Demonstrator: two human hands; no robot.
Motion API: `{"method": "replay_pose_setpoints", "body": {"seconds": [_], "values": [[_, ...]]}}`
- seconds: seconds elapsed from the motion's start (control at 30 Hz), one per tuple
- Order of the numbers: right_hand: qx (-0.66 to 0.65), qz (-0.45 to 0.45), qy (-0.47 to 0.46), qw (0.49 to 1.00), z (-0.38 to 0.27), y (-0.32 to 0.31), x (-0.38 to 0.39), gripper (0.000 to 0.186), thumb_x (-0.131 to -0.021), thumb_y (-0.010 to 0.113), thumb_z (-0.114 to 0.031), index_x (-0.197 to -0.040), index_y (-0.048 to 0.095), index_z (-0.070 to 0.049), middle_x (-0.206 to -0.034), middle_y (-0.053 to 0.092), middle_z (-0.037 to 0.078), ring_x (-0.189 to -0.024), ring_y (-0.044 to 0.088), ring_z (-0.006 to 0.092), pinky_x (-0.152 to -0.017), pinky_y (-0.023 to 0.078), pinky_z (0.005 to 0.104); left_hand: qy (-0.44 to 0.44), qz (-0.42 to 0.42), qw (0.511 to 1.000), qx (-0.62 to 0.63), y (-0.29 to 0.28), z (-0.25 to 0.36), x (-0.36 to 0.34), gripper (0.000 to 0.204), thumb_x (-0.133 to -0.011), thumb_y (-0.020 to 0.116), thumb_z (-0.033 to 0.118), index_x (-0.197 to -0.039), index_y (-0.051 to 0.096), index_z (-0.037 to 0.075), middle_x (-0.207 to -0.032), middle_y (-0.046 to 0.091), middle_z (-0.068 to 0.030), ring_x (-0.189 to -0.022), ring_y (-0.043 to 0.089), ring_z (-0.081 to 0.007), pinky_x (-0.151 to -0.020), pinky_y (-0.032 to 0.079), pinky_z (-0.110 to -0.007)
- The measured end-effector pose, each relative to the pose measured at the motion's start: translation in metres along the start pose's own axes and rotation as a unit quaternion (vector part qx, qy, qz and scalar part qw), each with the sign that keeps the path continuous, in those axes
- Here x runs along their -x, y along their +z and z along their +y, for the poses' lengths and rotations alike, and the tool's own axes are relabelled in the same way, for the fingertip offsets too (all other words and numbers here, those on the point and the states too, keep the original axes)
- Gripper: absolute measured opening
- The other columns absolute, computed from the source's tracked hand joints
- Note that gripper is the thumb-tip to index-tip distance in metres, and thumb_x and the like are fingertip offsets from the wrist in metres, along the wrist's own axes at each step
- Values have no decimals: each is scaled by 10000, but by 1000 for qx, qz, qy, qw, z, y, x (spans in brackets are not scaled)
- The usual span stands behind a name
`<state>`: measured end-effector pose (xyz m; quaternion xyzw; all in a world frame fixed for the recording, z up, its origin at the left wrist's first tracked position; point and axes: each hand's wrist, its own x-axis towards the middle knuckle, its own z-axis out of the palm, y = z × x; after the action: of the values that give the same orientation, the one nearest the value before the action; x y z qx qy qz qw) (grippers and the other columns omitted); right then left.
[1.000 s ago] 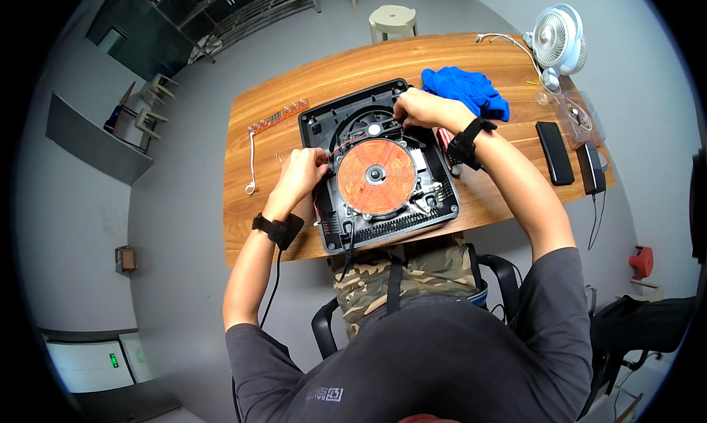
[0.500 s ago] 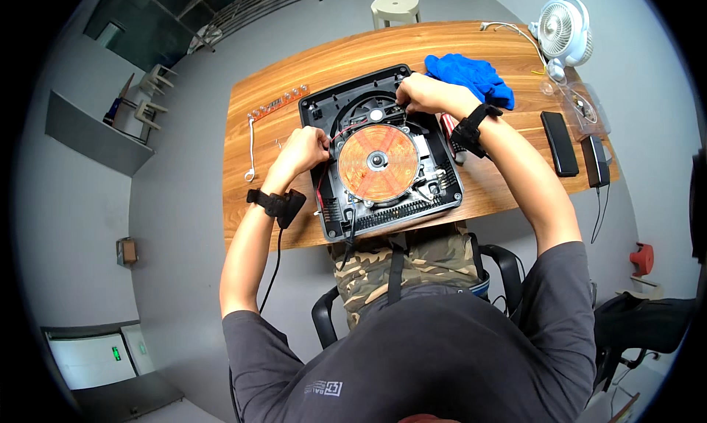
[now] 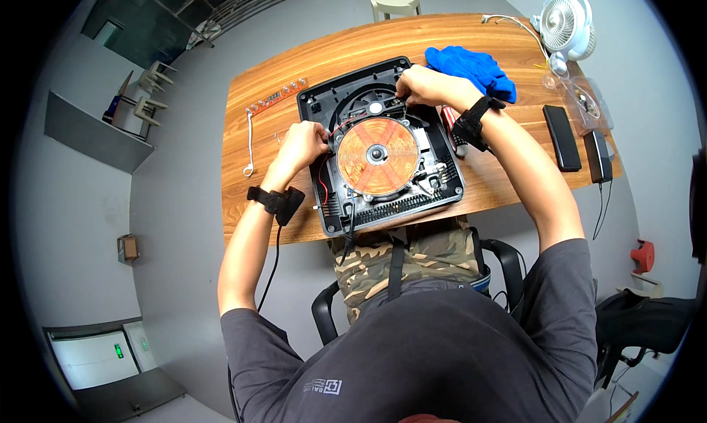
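An opened induction cooker's black housing [image 3: 317, 108] lies on the wooden table, slightly turned. Inside it sits a round copper coil [image 3: 361, 165] with a dark centre, above a circuit board and a metal frame. My left hand [image 3: 300, 145] is at the coil's left edge, fingers closed together beside a thin red wire [image 3: 322, 180]. My right hand [image 3: 423, 86] reaches to the housing's far right part, its fingers pinched at the inner parts past the coil. What either set of fingertips grips is hidden. A black power cord [image 3: 350, 218] comes out at the near side.
An orange strip board [image 3: 277, 99] with a white cable lies at the left. A blue cloth [image 3: 471, 69] and a red-and-black tool [image 3: 452, 128] are on the right. Farther right are a black case [image 3: 561, 138], a clear plastic box [image 3: 589, 106] and a white fan [image 3: 565, 27].
The view has shifted slightly, with the table a little higher in the picture. Both hands keep nearly the same places at the cooker.
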<state>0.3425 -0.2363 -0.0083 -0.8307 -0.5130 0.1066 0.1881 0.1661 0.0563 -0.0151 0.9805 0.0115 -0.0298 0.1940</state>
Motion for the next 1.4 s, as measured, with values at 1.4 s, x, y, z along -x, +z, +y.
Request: {"method": "replay_pose_setpoints", "body": {"seconds": [1.4], "values": [[-17, -16, 28, 999, 5, 2, -3, 298, -776, 793, -6, -1069, 748, 17, -1004, 762, 192, -960, 741, 306, -848, 586, 377, 133, -93, 966, 200, -2, 14, 93, 80, -904, 719, 44, -970, 712, 0, -944, 730, -62, -823, 694, -148, -708, 565, -280]]}}
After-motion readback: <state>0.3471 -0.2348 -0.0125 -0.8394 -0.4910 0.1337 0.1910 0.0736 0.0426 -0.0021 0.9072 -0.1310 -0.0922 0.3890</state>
